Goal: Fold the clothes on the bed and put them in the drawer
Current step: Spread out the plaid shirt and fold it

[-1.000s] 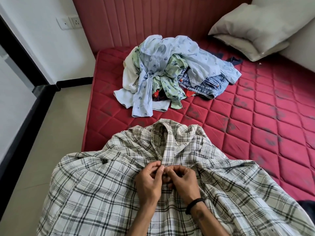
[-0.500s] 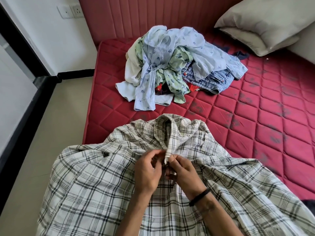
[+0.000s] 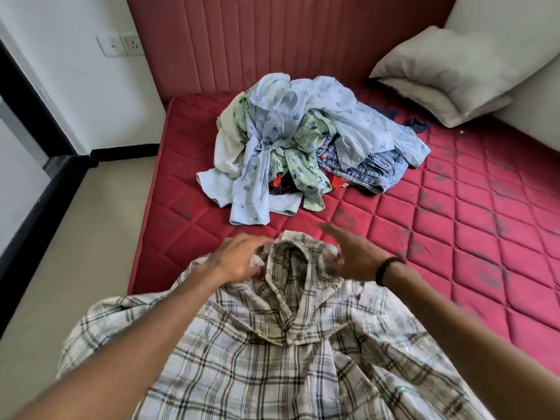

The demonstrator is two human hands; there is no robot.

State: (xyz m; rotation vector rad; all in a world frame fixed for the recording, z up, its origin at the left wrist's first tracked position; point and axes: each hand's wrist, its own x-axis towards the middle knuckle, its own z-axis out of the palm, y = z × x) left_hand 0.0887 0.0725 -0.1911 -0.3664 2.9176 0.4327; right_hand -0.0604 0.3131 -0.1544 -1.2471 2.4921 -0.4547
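A white and grey plaid shirt (image 3: 272, 344) lies front-up across the bed's near corner, collar pointing away from me. My left hand (image 3: 239, 259) is on the shirt just left of the collar, with a bit of fabric pinched between thumb and fingers; the hand is blurred. My right hand (image 3: 354, 256), a black band on its wrist, hovers at the collar's right side with fingers spread and holds nothing. Further up the red quilted mattress (image 3: 454, 237) sits a pile of unfolded clothes (image 3: 303, 147): light blue shirts, a green patterned one, jeans. No drawer is in view.
Two grey pillows (image 3: 454, 74) lean in the far right corner against the padded red headboard (image 3: 272, 40). The mattress edge runs along the left, with beige floor (image 3: 75, 253) beside it and a wall with sockets (image 3: 121, 45) behind.
Both hands let go of the shirt's button placket and moved up and apart to either side of the collar. The right hand opened. The view tilted upward.
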